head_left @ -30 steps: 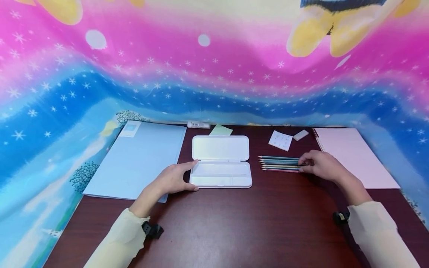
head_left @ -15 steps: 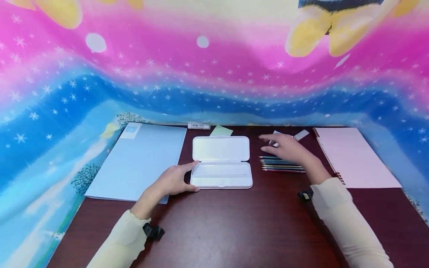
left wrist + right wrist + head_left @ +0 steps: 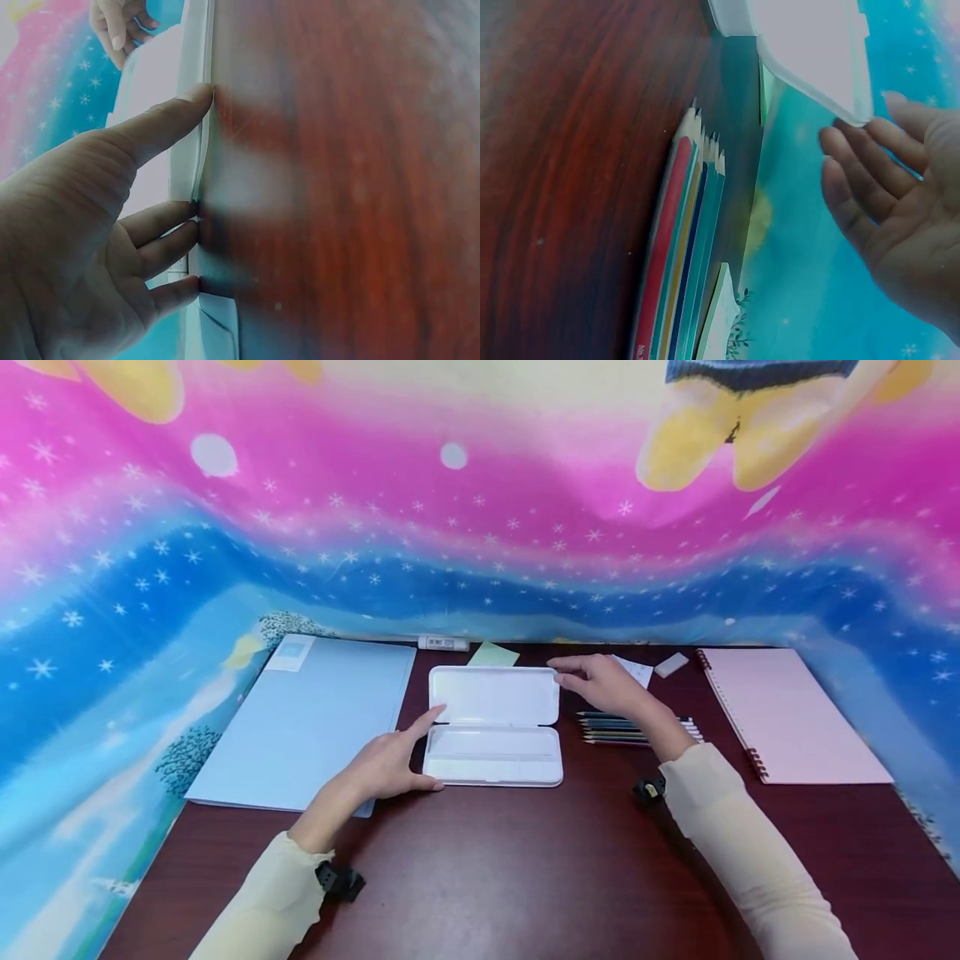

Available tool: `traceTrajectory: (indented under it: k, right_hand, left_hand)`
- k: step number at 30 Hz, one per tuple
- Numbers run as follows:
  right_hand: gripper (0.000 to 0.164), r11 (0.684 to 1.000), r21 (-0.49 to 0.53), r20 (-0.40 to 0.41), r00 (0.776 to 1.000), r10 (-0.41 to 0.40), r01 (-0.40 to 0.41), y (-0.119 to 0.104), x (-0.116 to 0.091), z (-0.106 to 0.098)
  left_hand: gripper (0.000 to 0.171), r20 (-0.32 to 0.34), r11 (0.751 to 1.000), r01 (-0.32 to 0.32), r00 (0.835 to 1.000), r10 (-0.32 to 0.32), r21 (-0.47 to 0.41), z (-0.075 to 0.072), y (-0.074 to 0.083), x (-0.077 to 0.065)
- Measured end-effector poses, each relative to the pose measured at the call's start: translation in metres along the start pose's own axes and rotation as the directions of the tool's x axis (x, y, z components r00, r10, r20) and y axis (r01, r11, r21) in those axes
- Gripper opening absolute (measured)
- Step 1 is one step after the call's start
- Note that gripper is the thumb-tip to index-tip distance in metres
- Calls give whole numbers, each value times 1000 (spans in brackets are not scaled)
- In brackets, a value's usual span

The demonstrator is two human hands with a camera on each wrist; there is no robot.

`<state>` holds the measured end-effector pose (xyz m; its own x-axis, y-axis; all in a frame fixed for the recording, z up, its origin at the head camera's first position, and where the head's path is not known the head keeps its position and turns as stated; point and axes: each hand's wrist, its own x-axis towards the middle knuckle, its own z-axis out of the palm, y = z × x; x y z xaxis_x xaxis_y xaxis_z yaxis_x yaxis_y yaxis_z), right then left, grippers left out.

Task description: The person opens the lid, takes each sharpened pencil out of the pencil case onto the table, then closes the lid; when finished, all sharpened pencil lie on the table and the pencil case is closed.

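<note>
A white pencil case (image 3: pixel 495 767) lies unfolded on the dark wooden table, with nothing inside. My left hand (image 3: pixel 386 764) spans its left end, the thumb (image 3: pixel 176 116) against the front edge and the other fingers along the side. At the far right corner of the lid (image 3: pixel 491 695) is my right hand (image 3: pixel 607 683), its fingertips touching that corner. In the right wrist view the lid (image 3: pixel 810 52) slants up from its hinge. Several sharpened pencils (image 3: pixel 611 727) lie side by side right of the case, partly hidden under the right forearm; red, yellow, blue and green ones (image 3: pixel 682 247) show.
A light blue folder (image 3: pixel 315 718) lies left, a pink spiral notebook (image 3: pixel 802 714) right. Behind the case are a white tube (image 3: pixel 444 643) and a green paper (image 3: pixel 493 653). A white eraser (image 3: pixel 671 665) and a patterned paper (image 3: pixel 636 671) lie back right.
My right hand has let go of the pencils and moved left to the lid's far right corner. My left hand has stayed at the case, its index finger now a little higher over the lid.
</note>
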<state>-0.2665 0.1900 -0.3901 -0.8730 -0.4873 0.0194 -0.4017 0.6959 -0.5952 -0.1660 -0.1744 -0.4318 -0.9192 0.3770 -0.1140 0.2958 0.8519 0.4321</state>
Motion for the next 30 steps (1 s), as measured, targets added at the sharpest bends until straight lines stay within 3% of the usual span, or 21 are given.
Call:
traceTrajectory:
  k: [4,7,11,15,21,30]
  right_hand:
    - [32,999,-34,-76,996,-37,35,-4,-8,3]
    - [25,997,-35,-109,992,-68,65,-9,-18,3]
    - [20,992,32,-63,991,-119,122,-14,-37,3]
    - [22,977,92,27,980,-195,192,-15,-53,10]
    - [24,972,-17,107,967,-232,235,-13,-67,24]
    - [17,970,-118,137,971,-198,214,-16,-68,37]
  left_hand:
    - [142,-24,997,18,1000,-20,-73,3,-1,0]
    - [151,-34,993,48,998,-51,-105,4,0,0]
    - [153,-41,992,58,997,-63,-115,4,1,1]
    - [140,-53,997,13,998,-17,-80,3,0,0]
    - [101,-29,997,-75,997,75,0,2,-2,-2]
    - [88,15,997,-74,997,74,-5,0,0,-3]
